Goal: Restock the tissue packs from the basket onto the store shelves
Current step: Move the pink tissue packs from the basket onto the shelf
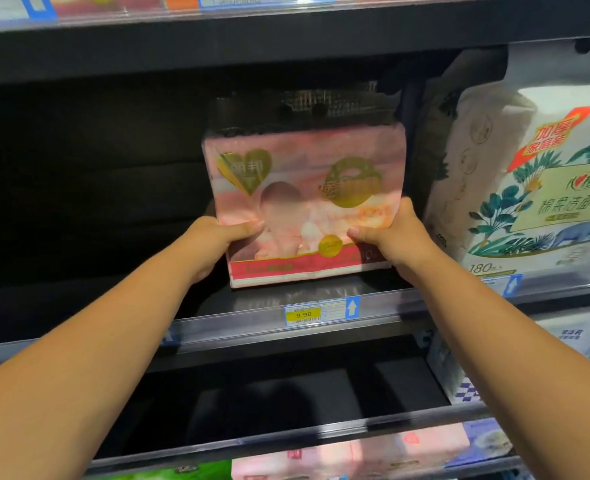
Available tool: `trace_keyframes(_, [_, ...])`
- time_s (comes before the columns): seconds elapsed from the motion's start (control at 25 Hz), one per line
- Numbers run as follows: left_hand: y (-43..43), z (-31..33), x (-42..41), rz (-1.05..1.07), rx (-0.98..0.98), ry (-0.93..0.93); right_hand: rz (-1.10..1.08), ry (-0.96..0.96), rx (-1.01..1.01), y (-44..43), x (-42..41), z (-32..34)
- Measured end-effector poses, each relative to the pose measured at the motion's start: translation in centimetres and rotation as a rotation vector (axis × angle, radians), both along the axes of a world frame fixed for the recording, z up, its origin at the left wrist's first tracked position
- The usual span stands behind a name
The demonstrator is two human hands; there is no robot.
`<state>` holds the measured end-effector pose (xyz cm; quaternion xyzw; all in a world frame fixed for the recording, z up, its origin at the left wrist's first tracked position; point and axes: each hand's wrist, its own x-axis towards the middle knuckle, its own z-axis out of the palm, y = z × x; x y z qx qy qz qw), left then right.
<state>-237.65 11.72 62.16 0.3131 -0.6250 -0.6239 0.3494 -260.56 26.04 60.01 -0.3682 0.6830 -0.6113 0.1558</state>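
Head view, read from near to far. Nearest us, both bare forearms reach up and forward past a lower shelf (pixel 286 436) that carries stocked packs (pixel 407 448) at its right end. One level up, a clear price rail (pixel 217 327) with a yellow price tag (pixel 304 315) fronts the shelf being filled. Just beyond it we find the left hand (pixel 214 244) and the right hand (pixel 390 237) clamped on the lower corners of the pink tissue pack (pixel 304 188). Each thumb lies across the printed front, while the other fingers curl round the sides and are mostly hidden. We judge that this two-sided hold keeps the soft pack square and upright, printed face outward, so that it can be slid straight back. The pack stands at the front of the shelf, directly above the tag. Whether its base rests on the board or hovers just over it, we cannot tell. A large white pack (pixel 528 188) stands just beside it on the right, and the shelf recedes into darkness to the left and behind. The basket is out of view.
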Motion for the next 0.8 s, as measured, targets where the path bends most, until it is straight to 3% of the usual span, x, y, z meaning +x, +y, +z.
trace_keyframes(0.28, [0.4,-0.4,-0.8,0.024,-0.019,0.038,-0.01,-0.001,0.004,-0.1,-0.6,-0.2])
trace_keyframes(0.64, [1.2,-0.8,-3.2,0.011,-0.062,-0.008,-0.178,0.077,0.078,1.2,-1.5,-0.2])
trace_keyframes(0.8, [2.2,0.0,-2.4,0.112,-0.248,-0.178,-0.261,0.294,0.349,2.5,0.3,0.9])
